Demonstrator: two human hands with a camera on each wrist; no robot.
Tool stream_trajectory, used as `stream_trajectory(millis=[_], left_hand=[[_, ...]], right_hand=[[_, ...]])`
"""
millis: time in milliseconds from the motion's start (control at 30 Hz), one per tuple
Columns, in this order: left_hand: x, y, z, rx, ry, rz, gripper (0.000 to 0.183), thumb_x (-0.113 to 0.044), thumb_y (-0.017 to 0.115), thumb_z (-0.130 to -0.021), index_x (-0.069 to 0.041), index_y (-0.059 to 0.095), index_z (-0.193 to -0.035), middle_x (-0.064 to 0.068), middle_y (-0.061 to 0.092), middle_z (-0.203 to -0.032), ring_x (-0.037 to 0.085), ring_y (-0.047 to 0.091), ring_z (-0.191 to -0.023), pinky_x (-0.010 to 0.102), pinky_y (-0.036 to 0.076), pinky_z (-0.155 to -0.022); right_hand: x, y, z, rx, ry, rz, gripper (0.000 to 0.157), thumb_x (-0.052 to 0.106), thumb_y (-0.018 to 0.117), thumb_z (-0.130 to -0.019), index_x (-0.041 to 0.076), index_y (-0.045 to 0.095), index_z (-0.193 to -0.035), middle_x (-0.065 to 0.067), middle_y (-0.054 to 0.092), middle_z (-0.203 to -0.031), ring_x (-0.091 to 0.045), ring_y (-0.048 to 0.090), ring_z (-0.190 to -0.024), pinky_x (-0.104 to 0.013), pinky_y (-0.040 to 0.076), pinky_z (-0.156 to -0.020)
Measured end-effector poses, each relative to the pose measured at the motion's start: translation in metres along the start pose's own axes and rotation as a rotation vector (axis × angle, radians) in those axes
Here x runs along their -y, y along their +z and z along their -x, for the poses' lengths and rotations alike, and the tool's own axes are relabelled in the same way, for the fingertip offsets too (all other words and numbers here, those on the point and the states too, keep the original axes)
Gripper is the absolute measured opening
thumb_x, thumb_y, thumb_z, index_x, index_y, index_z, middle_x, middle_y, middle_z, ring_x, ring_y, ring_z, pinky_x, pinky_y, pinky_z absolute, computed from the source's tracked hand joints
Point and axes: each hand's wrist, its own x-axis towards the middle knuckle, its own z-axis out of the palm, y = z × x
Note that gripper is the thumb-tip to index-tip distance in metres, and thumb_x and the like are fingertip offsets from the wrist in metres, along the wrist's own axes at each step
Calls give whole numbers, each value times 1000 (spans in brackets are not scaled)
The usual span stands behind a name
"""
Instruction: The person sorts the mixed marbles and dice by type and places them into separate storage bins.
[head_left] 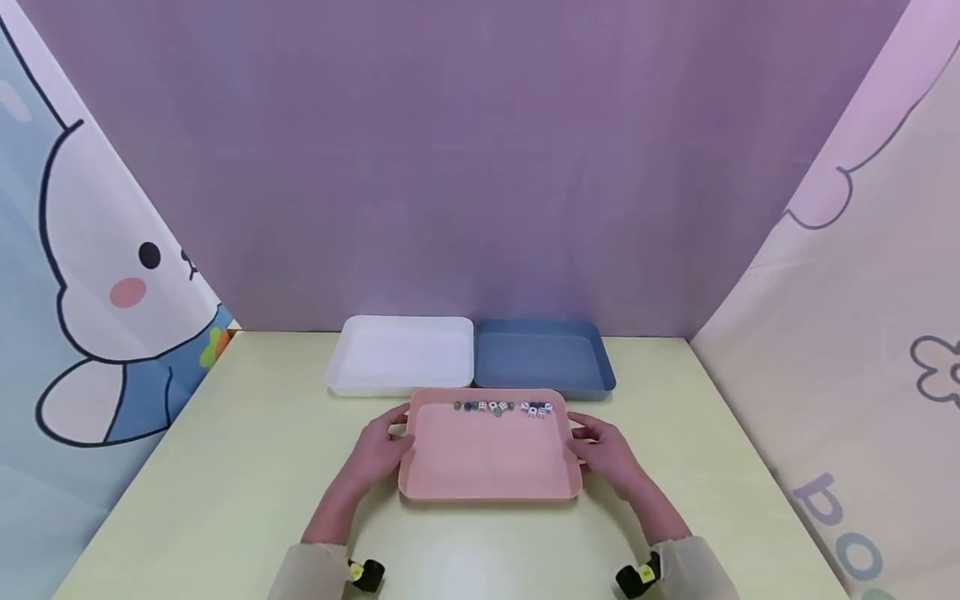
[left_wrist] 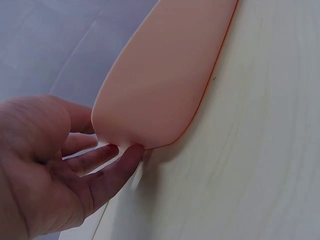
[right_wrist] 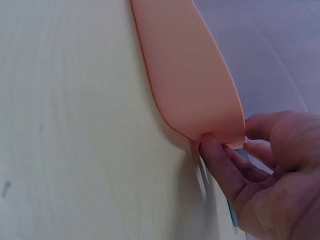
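A pink rectangular tray (head_left: 491,458) is between my two hands at the middle of the table. My left hand (head_left: 381,447) grips its left side, thumb and fingers at the wall. On the opposite side my right hand (head_left: 606,450) holds the wall in the same way. Along the tray's far end lie small white dice (head_left: 537,410) and small round green and dark pieces (head_left: 468,406), in two groups. In the left wrist view the thumb (left_wrist: 127,162) presses low on the tray's outer wall; the right thumb (right_wrist: 220,162) does likewise in the right wrist view.
Behind the pink tray, a white tray (head_left: 401,354) and a blue tray (head_left: 543,354) stand side by side. All are on a pale yellow table (head_left: 247,467). A purple backdrop (head_left: 480,167) rises at the back, with printed cloths at both sides.
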Motion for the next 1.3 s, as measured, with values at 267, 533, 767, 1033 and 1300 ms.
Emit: stream_trajectory(millis=[267, 533, 767, 1033, 1300], left_hand=[[4, 1, -1, 33, -26, 70, 54, -6, 57, -82, -9, 39, -133, 16, 50, -115, 22, 58, -79, 32, 50, -60], [7, 1, -5, 62, -33, 118, 54, -5, 57, -83, -9, 38, -134, 16, 49, -115, 24, 58, -78, 33, 51, -59], [3, -4, -2, 66, -31, 141, 54, -3, 55, -83, -6, 37, -134, 20, 47, -116, 28, 58, -82, 35, 51, -59], [6, -9, -3, 72, -45, 134, 54, -5, 56, -84, -8, 37, -134, 18, 48, -115, 26, 58, -84, 34, 51, -59], [7, -16, -2, 92, -54, 91, 54, -7, 56, -85, -8, 36, -135, 19, 47, -116, 26, 56, -85, 33, 50, -60]], right_hand=[[-5, 2, -6, 5, -2, 13, 47, 4, 58, -82, 13, 48, -127, -15, 54, -98, -26, 60, -72, -37, 51, -54], [-2, 0, -8, 10, 3, 36, 47, 5, 58, -83, 14, 48, -128, -15, 54, -97, -25, 60, -71, -37, 51, -54], [-2, 3, -10, 13, 8, 42, 47, 7, 59, -83, 16, 48, -127, -15, 55, -95, -24, 60, -68, -36, 51, -54], [-1, 6, -11, 32, -17, 24, 46, 6, 58, -83, 13, 48, -127, -17, 55, -94, -25, 61, -67, -36, 51, -54], [-1, 13, -9, 8, 19, 29, 46, 7, 60, -82, 17, 49, -127, -15, 54, -92, -24, 60, -68, -35, 51, -55]])
